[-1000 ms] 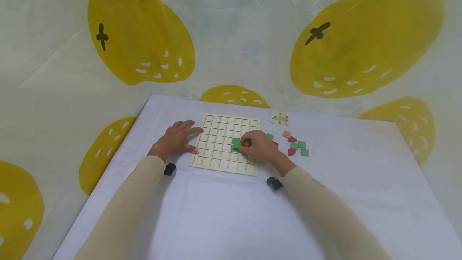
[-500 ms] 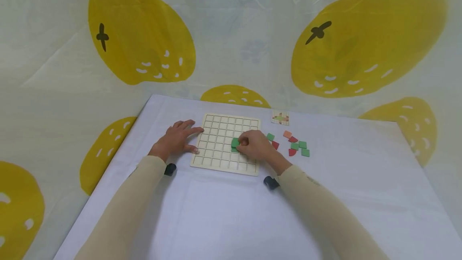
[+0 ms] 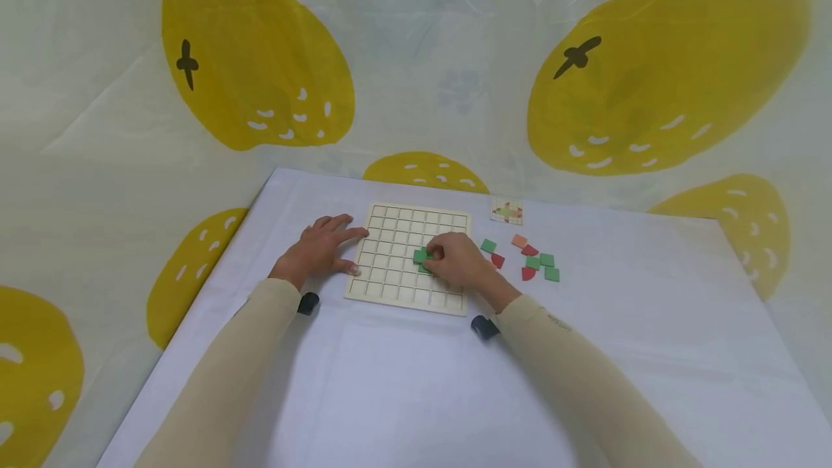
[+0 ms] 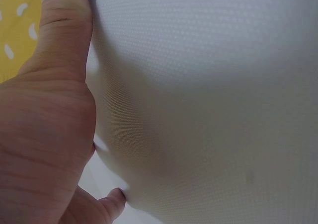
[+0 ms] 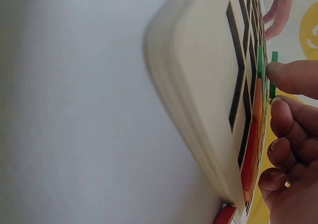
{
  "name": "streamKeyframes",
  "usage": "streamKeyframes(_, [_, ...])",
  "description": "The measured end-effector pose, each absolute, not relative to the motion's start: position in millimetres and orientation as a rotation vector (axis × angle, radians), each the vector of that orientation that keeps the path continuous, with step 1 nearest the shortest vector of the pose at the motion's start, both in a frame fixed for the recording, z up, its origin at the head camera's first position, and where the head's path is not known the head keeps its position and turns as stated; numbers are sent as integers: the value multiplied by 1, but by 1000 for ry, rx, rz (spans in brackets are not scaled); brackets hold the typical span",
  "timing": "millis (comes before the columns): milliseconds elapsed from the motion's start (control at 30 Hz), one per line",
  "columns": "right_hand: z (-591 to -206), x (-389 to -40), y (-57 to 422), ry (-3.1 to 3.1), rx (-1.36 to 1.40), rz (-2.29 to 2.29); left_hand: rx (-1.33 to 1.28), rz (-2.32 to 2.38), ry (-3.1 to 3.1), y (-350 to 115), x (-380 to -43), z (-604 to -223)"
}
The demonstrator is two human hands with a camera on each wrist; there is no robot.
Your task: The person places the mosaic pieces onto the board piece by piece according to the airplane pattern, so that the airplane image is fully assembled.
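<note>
My right hand (image 3: 458, 262) is over the wooden grid board (image 3: 390, 266), pinching a green square tile (image 5: 273, 77) between thumb and fingertip. In the right wrist view that tile is raised off the board, beside another green tile (image 5: 260, 62) lying on it. Orange (image 5: 257, 100) and red pieces (image 5: 249, 152) also lie on the board there; in the head view my right hand covers them. My left hand (image 3: 318, 248) rests with spread fingers at the board's left side, thumb and index fingertip right at its edge.
Right of the board lie loose green tiles (image 3: 547, 260), red quarter-round pieces (image 3: 529, 274) and an orange tile (image 3: 519, 240). A small pattern card (image 3: 507, 211) lies behind them. The white table (image 3: 390, 381) backs onto a curtain (image 3: 442, 56) printed with yellow fruit.
My right hand has shifted slightly left, and the pinched green tile now sits further left over the board. The left hand keeps its place at the board's edge.
</note>
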State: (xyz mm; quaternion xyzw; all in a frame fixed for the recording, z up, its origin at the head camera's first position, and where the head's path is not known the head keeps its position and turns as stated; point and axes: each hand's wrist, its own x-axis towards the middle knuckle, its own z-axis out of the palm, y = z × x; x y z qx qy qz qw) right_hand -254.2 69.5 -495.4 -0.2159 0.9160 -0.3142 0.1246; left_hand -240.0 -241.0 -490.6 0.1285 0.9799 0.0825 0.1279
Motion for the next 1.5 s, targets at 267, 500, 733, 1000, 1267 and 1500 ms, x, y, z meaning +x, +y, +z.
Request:
streamKeyframes(267, [-495, -257, 64, 2682, -632, -889, 378, 235, 2859, -241, -240, -492])
streamKeyframes(500, [-495, -257, 61, 2687, -630, -897, 348, 230, 2841, -240, -240, -493])
streamKeyframes(733, [-496, -258, 59, 2704, -660, -911, 346, 218, 2837, -240, -240, -493])
streamKeyframes(1000, [-499, -261, 55, 2711, -660, -917, 367, 208, 2856, -240, -239, -491])
streamKeyframes(1267, [-496, -261, 51, 2713, -606, -901, 359, 219, 2851, -240, -240, -493])
streamKeyframes(1500, [-497, -262, 48, 2762, -601, -866, 353, 252, 2857, -240, -239, -491])
